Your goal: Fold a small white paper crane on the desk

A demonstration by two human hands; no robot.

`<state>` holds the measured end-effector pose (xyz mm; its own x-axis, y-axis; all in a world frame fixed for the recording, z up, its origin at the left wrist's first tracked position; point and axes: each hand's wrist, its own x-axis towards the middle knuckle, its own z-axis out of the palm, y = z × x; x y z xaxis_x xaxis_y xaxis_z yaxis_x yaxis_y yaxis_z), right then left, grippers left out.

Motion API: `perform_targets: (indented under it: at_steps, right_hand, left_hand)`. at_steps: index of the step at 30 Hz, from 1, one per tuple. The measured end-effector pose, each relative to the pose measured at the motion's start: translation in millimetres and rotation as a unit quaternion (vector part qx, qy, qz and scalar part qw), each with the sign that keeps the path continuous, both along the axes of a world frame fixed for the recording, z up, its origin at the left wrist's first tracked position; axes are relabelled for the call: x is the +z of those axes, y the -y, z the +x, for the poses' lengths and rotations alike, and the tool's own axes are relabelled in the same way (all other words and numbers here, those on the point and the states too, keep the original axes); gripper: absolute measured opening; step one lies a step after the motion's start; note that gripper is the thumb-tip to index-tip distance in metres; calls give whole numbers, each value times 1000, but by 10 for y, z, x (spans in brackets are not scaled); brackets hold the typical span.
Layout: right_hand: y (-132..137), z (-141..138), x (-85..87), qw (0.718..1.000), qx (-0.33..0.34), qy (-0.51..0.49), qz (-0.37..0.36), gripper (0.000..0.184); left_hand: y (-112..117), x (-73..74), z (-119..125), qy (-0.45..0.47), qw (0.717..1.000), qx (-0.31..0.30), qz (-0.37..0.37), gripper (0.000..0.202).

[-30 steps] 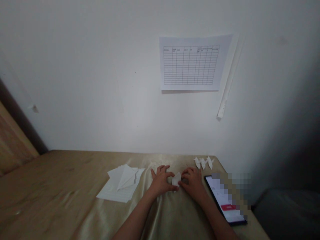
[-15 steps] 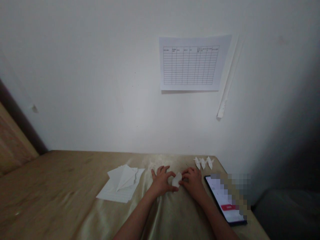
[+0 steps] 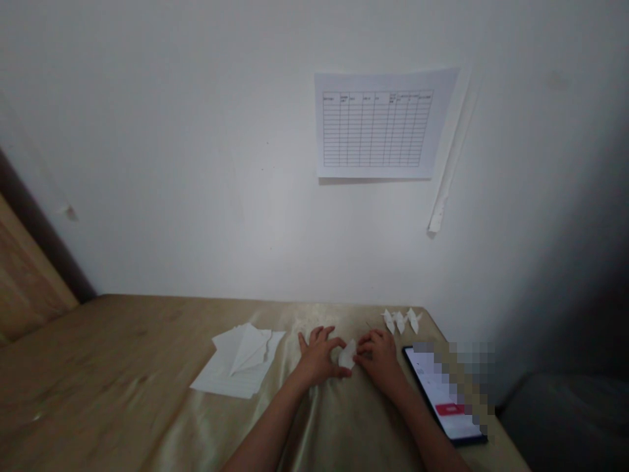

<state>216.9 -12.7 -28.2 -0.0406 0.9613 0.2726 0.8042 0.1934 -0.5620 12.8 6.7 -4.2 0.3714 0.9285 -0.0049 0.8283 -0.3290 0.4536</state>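
Note:
A small folded piece of white paper (image 3: 347, 354) lies between my two hands on the cloth-covered table. Around its left side curve the thumb and forefinger of my left hand (image 3: 320, 356), touching its edges, while the other fingers spread on the cloth. My right hand (image 3: 378, 354) pinches the paper's right edge between thumb and fingers. Three small folded white paper figures (image 3: 400, 321) stand in a row beyond my right hand, near the table's back right corner.
Left of my hands lies a stack of white paper sheets (image 3: 223, 373) with a folded sheet (image 3: 249, 347) on top. A phone (image 3: 430, 387) with its screen lit rests to the right. A printed table sheet (image 3: 376, 124) hangs on the wall behind.
Both hands keep almost the same hold on the folded paper. The whole view has shifted very slightly.

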Motion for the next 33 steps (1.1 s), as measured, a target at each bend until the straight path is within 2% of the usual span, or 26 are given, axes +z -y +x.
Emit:
perform_targets:
  at_steps: [4, 9, 14, 19, 26, 33]
  right_hand:
    - [-11, -29, -34, 1000, -20, -8, -2, 3]
    - [-38, -33, -54, 1000, -27, -14, 3, 3]
    - [-35, 0, -18, 1000, -7, -28, 9, 5]
    - [-13, 14, 4, 1000, 13, -25, 3, 4]
    - [10, 10, 2, 999, 39, -29, 6, 5]
    - [43, -21, 49, 999, 37, -32, 4, 7]
  left_hand:
    - [-16, -17, -1, -4, 1000, -1, 2, 67]
    - [-6, -43, 5, 11, 1000, 4, 15, 60]
    - [42, -5, 49, 35, 999, 10, 40, 28]
    - [50, 33, 81, 93, 993, 20, 76, 15]
    - [22, 46, 100, 161, 982, 5, 95, 11]
    - [32, 45, 142, 166, 981, 45, 91, 10]
